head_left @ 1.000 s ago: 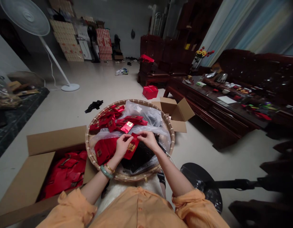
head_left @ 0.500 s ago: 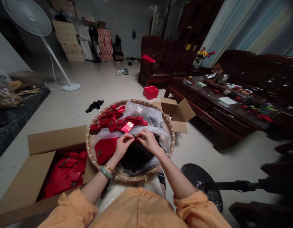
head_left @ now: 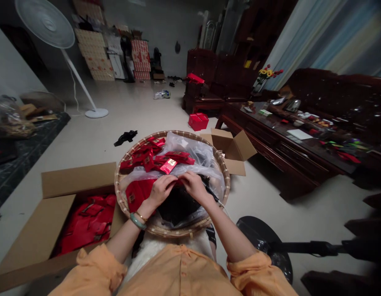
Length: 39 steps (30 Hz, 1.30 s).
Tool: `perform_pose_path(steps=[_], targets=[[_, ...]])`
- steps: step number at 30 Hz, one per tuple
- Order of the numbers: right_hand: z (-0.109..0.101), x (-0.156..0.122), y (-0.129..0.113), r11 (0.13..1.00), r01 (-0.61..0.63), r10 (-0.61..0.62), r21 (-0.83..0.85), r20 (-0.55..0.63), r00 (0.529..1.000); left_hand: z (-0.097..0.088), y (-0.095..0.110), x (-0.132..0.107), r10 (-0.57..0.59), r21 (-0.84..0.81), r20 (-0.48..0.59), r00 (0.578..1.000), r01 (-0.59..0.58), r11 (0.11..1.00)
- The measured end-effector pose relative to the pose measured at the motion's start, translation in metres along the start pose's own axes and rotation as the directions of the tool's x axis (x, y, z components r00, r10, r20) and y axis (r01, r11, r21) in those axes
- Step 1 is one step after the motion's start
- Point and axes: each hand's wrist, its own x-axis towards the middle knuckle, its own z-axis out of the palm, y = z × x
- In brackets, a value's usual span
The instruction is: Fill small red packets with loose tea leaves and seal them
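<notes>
I'm pinching a red packet (head_left: 179,181) two-handed over the woven basket (head_left: 173,233); only a sliver's showing, rest's hiding.

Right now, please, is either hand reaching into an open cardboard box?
No, the left hand and right hand are both over the woven basket.

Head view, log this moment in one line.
left hand: pinching red packet, mostly hidden | right hand: likewise | beneath: round woven bamboo basket | at left: open brown cardboard box

Beyond the left hand (head_left: 161,190), a shiny red rectangular packet (head_left: 166,167) bore a gold patch (head_left: 171,162) with dark markings.
</notes>
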Motion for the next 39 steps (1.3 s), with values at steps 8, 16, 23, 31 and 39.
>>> perform_pose_path(steps=[8,16,23,31,39], targets=[[0.001,-0.009,0.005,0.999,0.04,-0.041,0.024,0.043,0.998,-0.004,0.0,-0.006,0.034,0.062,0.082,0.996,-0.04,0.997],[0.003,-0.011,0.008,0.976,0.098,-0.076,-0.195,0.119,0.99,-0.004,0.003,-0.004,-0.041,0.052,0.125,0.991,0.035,0.998],[-0.011,-0.005,0.007,0.999,-0.027,0.03,-0.042,0.07,0.997,-0.009,0.02,0.011,-0.229,-0.213,0.052,0.972,0.234,0.948],[-0.022,0.004,0.0,0.908,-0.219,0.19,0.357,0.116,0.975,-0.015,0.024,0.025,-0.414,-0.41,0.255,0.874,0.486,0.772],[-0.005,0.002,0.011,0.742,-0.46,0.364,0.488,0.283,0.887,-0.01,0.022,0.019,-0.509,-0.396,0.355,0.784,0.619,0.678]])
